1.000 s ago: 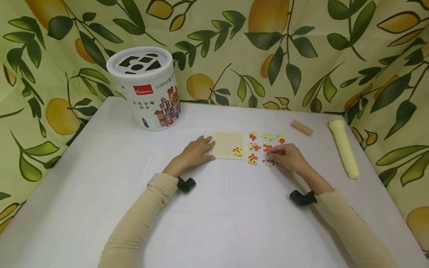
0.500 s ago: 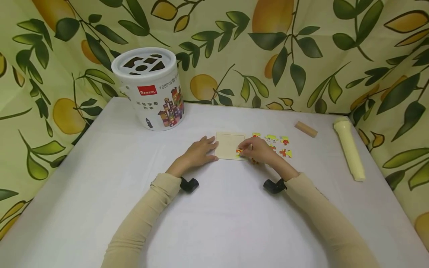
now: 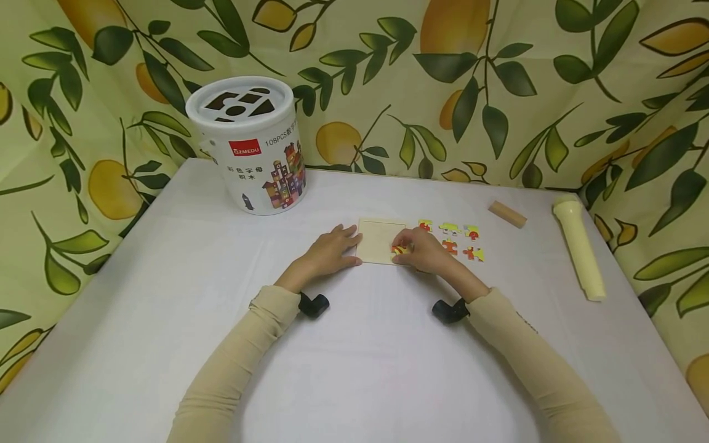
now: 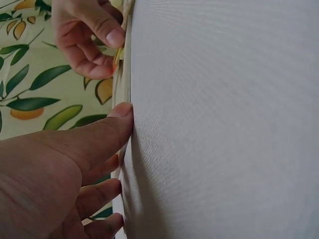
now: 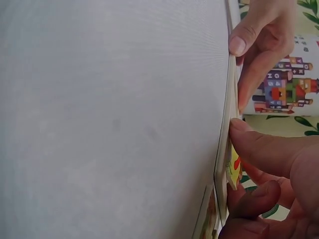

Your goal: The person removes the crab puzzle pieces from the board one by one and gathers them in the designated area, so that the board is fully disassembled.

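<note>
A square pale wooden puzzle tray [image 3: 374, 241] lies flat in the middle of the table. My left hand [image 3: 328, 253] rests along its left side with the fingers spread, thumb at the near edge. At the tray's lower right corner my right hand [image 3: 423, 250] pinches a yellow and red jigsaw piece [image 5: 234, 167] between thumb and fingers. In the right wrist view the piece stands tilted over the rim. Loose jigsaw pieces [image 3: 450, 247] lie in rows right of the tray, some hidden behind my right hand.
A white block bucket [image 3: 260, 154] with a shape-hole lid stands at the back left. A small wooden block [image 3: 508, 213] and a cream-coloured, microphone-shaped stick [image 3: 578, 249] lie at the right. A fruit-patterned curtain [image 3: 354, 86] hangs behind the table.
My right hand has moved left from the loose pieces to the tray's lower right corner, where its fingers now grip a piece. My left hand has stayed at the tray's left side.
</note>
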A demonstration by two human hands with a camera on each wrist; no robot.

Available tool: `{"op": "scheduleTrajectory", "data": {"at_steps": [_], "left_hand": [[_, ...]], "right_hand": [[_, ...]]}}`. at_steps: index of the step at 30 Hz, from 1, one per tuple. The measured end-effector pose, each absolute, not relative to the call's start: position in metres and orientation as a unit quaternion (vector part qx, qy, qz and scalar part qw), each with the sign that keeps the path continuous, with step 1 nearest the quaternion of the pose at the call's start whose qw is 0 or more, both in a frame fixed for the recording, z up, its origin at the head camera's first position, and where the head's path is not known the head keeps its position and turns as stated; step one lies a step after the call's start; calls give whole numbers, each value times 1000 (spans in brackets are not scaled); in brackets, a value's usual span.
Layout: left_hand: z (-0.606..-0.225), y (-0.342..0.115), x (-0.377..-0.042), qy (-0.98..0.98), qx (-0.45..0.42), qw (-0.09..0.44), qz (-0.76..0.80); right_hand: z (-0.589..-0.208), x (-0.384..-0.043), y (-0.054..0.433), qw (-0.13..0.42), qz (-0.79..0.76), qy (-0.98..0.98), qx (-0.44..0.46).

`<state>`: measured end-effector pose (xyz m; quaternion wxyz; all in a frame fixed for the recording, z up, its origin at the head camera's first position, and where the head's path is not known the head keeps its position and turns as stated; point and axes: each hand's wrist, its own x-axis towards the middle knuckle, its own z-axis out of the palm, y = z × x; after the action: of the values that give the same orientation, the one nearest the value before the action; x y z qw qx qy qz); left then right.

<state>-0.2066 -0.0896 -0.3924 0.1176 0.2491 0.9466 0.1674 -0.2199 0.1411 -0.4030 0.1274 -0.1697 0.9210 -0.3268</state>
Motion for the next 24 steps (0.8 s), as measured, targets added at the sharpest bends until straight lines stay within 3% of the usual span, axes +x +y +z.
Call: {"op": "scheduleTrajectory", "data": {"at_steps": [13,24], "left_hand": [[-390,-89,-206,947,246,121,165],[-390,-89,-205,947,248,121,164]], "right_hand": [[-408,-223,155,82,-384,904,-167],[-402,-225,176,142,-438,884,-84]]}}
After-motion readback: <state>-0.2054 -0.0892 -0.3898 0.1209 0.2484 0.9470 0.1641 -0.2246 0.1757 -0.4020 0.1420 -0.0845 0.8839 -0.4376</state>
